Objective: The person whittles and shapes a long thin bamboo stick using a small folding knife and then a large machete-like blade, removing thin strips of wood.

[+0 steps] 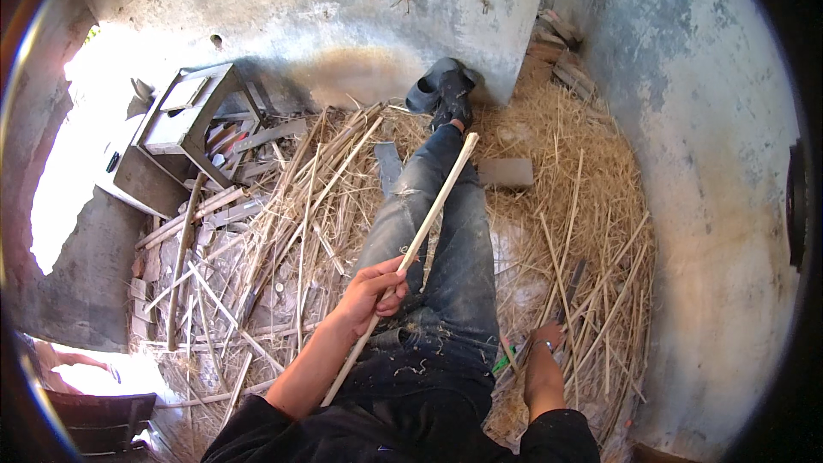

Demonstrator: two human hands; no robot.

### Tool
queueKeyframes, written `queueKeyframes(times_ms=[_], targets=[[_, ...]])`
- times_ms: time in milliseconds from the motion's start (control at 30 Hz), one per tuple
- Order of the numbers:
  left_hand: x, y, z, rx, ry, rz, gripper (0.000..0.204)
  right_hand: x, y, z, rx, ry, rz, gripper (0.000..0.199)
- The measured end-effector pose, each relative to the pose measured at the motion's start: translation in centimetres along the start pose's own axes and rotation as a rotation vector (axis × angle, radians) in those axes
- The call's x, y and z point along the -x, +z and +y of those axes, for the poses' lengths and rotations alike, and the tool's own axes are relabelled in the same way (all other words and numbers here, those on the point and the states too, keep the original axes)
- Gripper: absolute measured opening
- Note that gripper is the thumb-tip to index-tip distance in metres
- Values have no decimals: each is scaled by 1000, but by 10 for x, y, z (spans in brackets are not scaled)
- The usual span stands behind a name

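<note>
The pale wooden stick [410, 253] lies diagonally over the outstretched legs [446, 231], tip near the black shoes [444, 90]. The left hand [373, 291] grips its middle. The right hand [546, 339] rests in straw [583, 231]; its grip cannot be determined.

We sit on the floor with our legs [446, 231] stretched ahead toward the wall [343, 0]. The long stick [410, 253] lies slantwise over our lap, held in our left hand [370, 291]. Left of our legs lies a heap of stalks [257, 249], with a wooden stool [184, 116] behind it. Right of us lies straw [583, 231], where our right hand [546, 339] rests.
</note>
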State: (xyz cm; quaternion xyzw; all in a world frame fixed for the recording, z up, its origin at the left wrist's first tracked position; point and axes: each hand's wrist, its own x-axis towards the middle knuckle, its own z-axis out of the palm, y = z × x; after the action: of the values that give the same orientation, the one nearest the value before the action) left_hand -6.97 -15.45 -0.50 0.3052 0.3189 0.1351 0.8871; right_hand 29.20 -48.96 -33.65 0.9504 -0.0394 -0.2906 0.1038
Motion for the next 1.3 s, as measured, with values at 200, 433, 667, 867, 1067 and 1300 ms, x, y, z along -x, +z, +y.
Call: queueKeyframes(times_ms=[200,433,667,867,1067,1300], targets=[[5,-4,-3,23,15,21,41,20,29,-5,-247,9,167,66],[3,-3,3,17,14,40,46,-42,57,9,-146,217,191,78],[-1,-4,-3,48,-20,15,47,-101,61,33,238,-29,41,95],[1,1,-8,25,18,53,47,-45,68,35,-150,-87,103,79],[2,-3,-2,35,26,-24,44,-45,49,39,-316,-50,-8,57],[-3,-5,2,52,29,-40,44,17,33,51,-1645,-34,-341,24]])
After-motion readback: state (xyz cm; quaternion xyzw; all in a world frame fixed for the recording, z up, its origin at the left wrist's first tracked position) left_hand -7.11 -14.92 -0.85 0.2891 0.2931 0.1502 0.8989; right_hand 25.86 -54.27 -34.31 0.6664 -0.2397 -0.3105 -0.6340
